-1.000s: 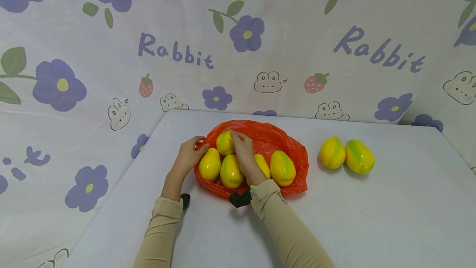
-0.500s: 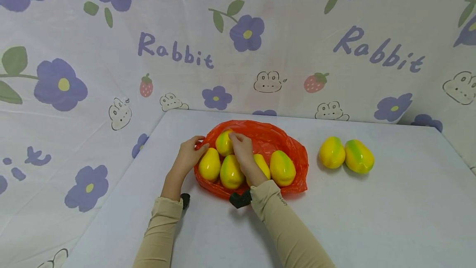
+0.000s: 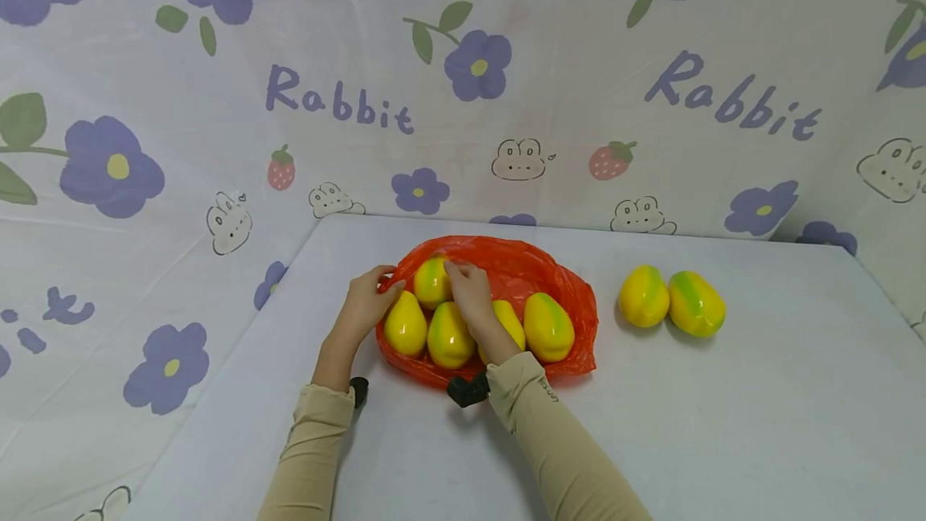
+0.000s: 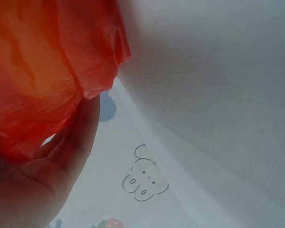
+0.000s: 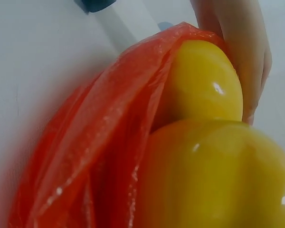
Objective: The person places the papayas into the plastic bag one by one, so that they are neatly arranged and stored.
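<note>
White tabletop (image 3: 723,424); hands (image 3: 364,305) (image 3: 472,294) grip red bag (image 3: 515,285) (left), glossy green-striped yellow fruit (image 3: 432,284) (right)

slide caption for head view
Left hand on a red bag, right hand gripping one yellow fruit inside; two fruits outside.

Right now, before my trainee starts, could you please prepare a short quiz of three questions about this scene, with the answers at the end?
1. Count: how many yellow-green fruits lie on the white table outside the red bag?

2. True or false: the right hand is touching the rear fruit inside the bag.

3. Choose one: where does the left hand touch the bag, as the person sees it?
A) At its right end
B) At its left end
C) At the middle of its near edge

Key: 1. Two. 2. True. 3. B.
</note>
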The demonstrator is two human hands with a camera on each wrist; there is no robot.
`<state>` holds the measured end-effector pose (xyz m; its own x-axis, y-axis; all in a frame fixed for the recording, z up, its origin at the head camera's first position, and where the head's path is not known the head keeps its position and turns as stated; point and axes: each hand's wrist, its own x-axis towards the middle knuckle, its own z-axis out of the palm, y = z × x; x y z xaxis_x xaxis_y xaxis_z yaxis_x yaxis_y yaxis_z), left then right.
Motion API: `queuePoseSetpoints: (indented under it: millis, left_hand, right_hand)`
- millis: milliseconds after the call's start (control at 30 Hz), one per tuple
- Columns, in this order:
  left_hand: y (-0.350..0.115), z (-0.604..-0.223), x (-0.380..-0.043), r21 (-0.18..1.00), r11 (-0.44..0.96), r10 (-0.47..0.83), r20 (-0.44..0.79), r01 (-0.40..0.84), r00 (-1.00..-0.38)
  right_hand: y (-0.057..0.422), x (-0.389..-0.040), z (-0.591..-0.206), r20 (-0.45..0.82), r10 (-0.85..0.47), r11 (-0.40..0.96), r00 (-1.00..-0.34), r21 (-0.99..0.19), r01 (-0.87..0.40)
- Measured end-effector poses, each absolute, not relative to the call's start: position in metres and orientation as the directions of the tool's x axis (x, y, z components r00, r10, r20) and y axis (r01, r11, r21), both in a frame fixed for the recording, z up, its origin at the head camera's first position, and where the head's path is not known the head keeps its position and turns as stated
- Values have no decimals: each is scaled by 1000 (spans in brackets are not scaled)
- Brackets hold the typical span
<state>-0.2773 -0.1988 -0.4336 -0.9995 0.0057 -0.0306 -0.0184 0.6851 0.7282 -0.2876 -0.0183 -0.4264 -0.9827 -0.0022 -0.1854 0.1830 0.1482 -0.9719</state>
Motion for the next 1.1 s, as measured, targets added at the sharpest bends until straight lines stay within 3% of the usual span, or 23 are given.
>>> queuePoseSetpoints:
  millis: [1100]
  left_hand:
    - [-198, -430, -274, 733, 679, -1, -47, -35, -999]
  right_hand:
    - [-11, -282, -416, -186, -61, 111, -981, -978, 178]
